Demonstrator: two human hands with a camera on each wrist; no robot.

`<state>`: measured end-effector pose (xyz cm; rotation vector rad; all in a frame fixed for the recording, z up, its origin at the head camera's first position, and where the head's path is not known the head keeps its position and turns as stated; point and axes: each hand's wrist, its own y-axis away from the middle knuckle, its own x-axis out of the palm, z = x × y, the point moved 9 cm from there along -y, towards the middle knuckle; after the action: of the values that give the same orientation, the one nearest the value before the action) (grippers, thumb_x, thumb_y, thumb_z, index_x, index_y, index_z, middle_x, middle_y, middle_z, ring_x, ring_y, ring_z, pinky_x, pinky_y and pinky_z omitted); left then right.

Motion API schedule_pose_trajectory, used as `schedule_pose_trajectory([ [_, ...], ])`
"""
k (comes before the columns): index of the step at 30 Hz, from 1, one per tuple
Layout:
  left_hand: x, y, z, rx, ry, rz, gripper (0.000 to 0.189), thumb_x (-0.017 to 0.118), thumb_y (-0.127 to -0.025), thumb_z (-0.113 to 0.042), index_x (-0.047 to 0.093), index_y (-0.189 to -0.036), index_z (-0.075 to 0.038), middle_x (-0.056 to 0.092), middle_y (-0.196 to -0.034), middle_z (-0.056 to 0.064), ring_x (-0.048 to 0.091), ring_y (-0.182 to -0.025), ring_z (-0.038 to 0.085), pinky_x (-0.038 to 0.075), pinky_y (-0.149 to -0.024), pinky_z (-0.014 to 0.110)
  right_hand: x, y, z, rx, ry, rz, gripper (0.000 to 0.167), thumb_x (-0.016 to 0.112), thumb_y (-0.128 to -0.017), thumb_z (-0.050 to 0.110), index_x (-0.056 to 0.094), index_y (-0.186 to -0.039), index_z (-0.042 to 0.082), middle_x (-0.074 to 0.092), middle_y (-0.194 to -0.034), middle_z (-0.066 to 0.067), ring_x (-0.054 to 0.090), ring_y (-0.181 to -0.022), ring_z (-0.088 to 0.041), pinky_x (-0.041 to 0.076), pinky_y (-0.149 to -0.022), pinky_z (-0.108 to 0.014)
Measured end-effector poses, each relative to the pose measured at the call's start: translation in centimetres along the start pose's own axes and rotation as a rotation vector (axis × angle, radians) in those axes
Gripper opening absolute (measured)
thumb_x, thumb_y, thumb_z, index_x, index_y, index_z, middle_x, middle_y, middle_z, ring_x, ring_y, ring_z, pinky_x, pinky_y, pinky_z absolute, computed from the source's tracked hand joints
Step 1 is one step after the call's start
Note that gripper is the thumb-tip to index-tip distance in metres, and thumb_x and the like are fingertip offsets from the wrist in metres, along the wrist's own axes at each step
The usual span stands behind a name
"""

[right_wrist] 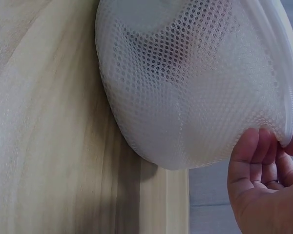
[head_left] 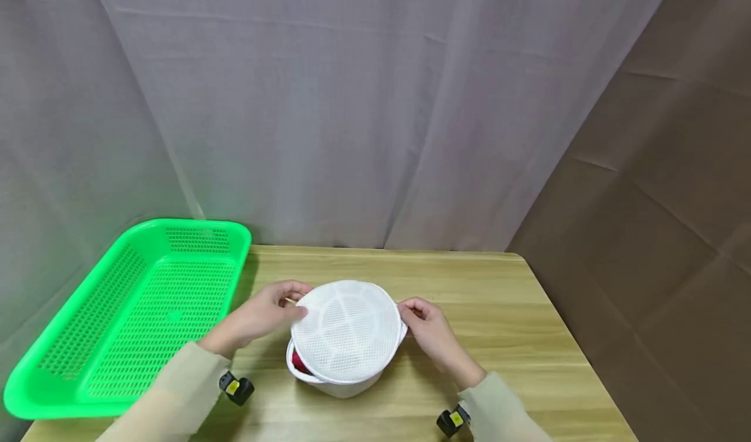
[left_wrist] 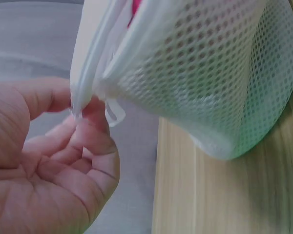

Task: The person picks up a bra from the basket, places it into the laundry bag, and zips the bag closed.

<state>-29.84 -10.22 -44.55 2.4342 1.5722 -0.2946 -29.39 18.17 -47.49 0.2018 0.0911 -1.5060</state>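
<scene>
A round white mesh laundry bag (head_left: 346,331) stands on the wooden table, its flat mesh lid lying over the top. At the front left the lid is apart from the rim, and something red (head_left: 299,363) shows in the gap. My left hand (head_left: 272,313) pinches the lid's edge between thumb and fingers at the upper left. In the left wrist view a small white loop (left_wrist: 115,113) hangs beside those fingertips. On the opposite side my right hand (head_left: 431,331) pinches the bag's zipped rim (right_wrist: 289,117). The bag's inside is mostly hidden by the lid.
A large green plastic basket (head_left: 235,269) with perforated sides stands left of the bag, close to my left forearm. Grey cloth (head_left: 328,116) hangs behind the wooden table (head_left: 499,311). Brown cloth (head_left: 663,201) hangs along the right side.
</scene>
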Motion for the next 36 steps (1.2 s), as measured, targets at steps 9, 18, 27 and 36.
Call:
schedule_pose_trajectory([
  [9,-0.1,1.0,-0.4,0.025,-0.015,0.141,0.038,0.071,-0.086,-0.008,0.057,-0.121,-0.006,0.06,-0.108,0.012,0.055,-0.093,0.028,0.048,-0.076,0.035,0.1,0.5,0.4,-0.015,0.021,0.012,0.02,0.061,-0.096,0.017,0.067,-0.1,-0.002,0.065,-0.088,-0.008,0.059,-0.076,-0.017,0.053,-0.069,-0.036],
  [18,1.4,0.5,0.3,-0.006,-0.092,0.145,0.038,0.064,-0.094,-0.031,0.057,-0.122,-0.007,0.059,-0.109,0.007,0.054,-0.102,0.023,0.047,-0.085,0.037,0.4,1.1,0.9,-0.05,0.115,0.049,0.023,0.064,-0.094,0.027,0.068,-0.1,0.005,0.065,-0.092,-0.007,0.058,-0.082,-0.018,0.051,-0.071,-0.031],
  [27,2.5,-0.5,0.5,-0.025,-0.108,0.077,0.029,0.062,-0.095,-0.033,0.064,-0.11,-0.008,0.063,-0.106,0.004,0.055,-0.098,0.019,0.044,-0.086,0.036,0.9,1.6,0.7,-0.066,0.135,0.083,0.028,0.075,-0.086,0.026,0.065,-0.1,0.004,0.062,-0.085,-0.008,0.057,-0.074,-0.017,0.048,-0.063,-0.025],
  [36,3.4,-1.0,-0.2,0.026,0.009,0.046,0.026,0.065,-0.092,-0.014,0.058,-0.11,0.003,0.061,-0.099,0.01,0.057,-0.087,0.02,0.05,-0.074,0.032,1.3,2.3,1.1,-0.107,0.161,0.128,0.027,0.074,-0.086,0.018,0.06,-0.101,0.002,0.058,-0.084,-0.008,0.053,-0.071,-0.014,0.045,-0.059,-0.02],
])
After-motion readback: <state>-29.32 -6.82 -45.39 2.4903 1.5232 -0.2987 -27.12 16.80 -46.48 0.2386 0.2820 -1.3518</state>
